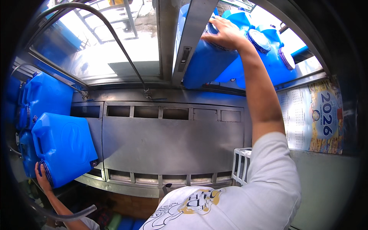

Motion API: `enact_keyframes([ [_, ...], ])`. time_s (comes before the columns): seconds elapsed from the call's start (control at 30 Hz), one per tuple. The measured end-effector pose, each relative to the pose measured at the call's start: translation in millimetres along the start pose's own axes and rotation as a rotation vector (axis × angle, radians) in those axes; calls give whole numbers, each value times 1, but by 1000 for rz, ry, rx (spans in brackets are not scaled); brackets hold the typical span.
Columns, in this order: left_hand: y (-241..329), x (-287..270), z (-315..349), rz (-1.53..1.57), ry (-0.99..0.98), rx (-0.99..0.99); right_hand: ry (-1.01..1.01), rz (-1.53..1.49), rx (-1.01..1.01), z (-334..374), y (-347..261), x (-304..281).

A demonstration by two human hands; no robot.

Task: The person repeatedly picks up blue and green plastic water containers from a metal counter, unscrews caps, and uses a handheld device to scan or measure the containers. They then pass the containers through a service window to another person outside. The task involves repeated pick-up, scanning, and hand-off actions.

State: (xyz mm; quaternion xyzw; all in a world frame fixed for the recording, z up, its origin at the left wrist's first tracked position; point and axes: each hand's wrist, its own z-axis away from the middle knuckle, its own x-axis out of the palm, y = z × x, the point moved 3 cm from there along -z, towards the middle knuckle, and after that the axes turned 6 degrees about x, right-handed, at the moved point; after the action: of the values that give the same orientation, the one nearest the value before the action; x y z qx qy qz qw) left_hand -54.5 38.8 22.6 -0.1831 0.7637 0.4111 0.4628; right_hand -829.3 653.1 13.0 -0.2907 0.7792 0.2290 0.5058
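My right hand (224,33) is stretched up through the open window, its fingers curled round the capped top of a blue water jug (209,63). That jug stands in the opening beside the window frame's metal post. More blue jugs (264,71) with round pale caps crowd close to its right. I cannot see my left hand. At the lower left, a hand (43,180) of what looks like another person, with a white sleeve, touches the cap end of a tilted blue jug (67,143). Where that jug's underside rests is hidden.
A stainless-steel counter (168,142) with rectangular slots lies below the window. Several blue jugs (50,94) stand at its left end. A dark hose (111,28) arcs overhead to a small valve. A white rack (241,165) stands at the right, below a wall calendar (303,119).
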Motion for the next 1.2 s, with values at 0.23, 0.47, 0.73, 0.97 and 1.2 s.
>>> enact_keyframes([
  [0.23,4,3,0,-73,24,19,73,-17,36,29,-16,-30],
  [0.47,0,6,-4,-2,22,-38,49,6,206,9,-28,-23],
  [0.73,1,5,-4,-129,46,88,-76,44,433,-36,-61,-5],
  [0.97,-1,7,-7,-109,-4,44,-75,-97,441,-34,-58,-12],
  [1.2,11,22,-47,-206,-151,-7,398,-319,530,210,-117,72],
])
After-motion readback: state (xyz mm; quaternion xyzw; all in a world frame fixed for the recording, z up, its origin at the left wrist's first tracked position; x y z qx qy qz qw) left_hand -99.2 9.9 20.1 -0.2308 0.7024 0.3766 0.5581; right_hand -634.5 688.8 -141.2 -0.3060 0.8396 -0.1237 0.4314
